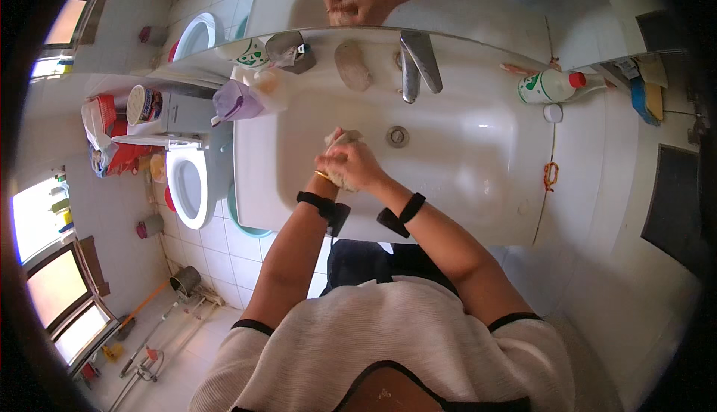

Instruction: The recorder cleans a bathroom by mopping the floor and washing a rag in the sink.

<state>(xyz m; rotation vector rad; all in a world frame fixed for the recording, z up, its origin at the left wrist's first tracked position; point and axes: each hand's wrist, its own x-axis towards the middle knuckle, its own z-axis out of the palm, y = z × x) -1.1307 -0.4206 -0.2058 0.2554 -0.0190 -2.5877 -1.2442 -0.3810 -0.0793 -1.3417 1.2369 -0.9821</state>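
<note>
Both hands are together over the left part of a white washbasin (448,188). My right hand (358,165) presses on a crumpled pale cloth (350,136), its fingers bent across it. Beneath and to the left is my left hand (331,146), mostly hidden by the cloth and the other hand, so its grip cannot be made out. A gold bracelet circles the left wrist, and each forearm wears a black strap with a dark device. The metal drain (397,137) lies right of the hands, and the chrome faucet (420,67) stands behind it.
Along the basin's back are a purple jug (238,101), a grey cup (294,59) and a brownish oval item (353,66). A white bottle with a red cap (552,87) lies at the right, near a small white lid (553,113). A mirror borders the back; a toilet (191,188) stands left.
</note>
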